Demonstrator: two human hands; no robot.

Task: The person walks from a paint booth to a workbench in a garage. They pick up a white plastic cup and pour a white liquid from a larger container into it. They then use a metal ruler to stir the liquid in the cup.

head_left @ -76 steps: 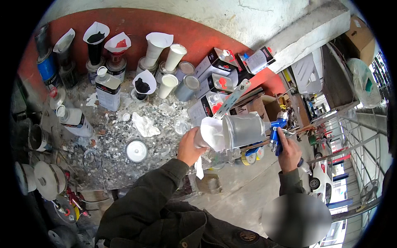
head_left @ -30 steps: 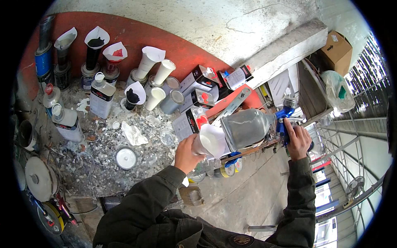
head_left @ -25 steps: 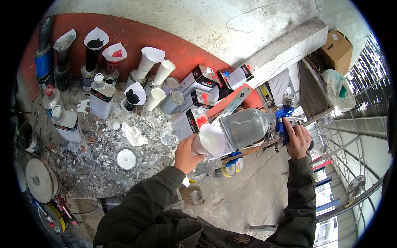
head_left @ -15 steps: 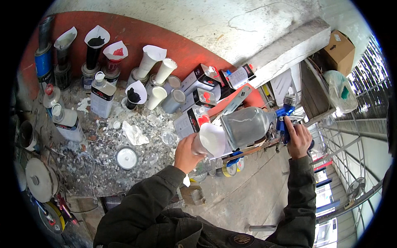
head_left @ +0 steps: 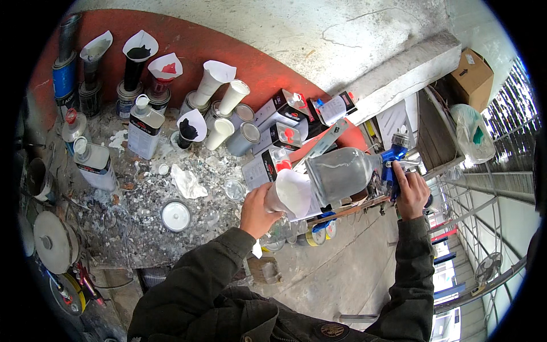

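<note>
Your right hand [head_left: 411,194] is closed around the handle of the blue metal spray gun [head_left: 393,162], which sits just right of the clear, bottle-shaped plastic cup [head_left: 342,174] joined to it at the neck. That cup lies tipped on its side, its wide end turned toward your left hand [head_left: 259,211], which grips the white tapered thin-walled cup [head_left: 293,192] just left of it; you cannot tell whether the two touch.

Expect the gun to be stiff and the heaviest part, so take it well round the handle, clear of the trigger. The clear cup should be light and fairly rigid, though slick if wet. The white one probably gives under a squeeze: hold it low, lightly, fingers wrapped evenly below the rim.
</note>
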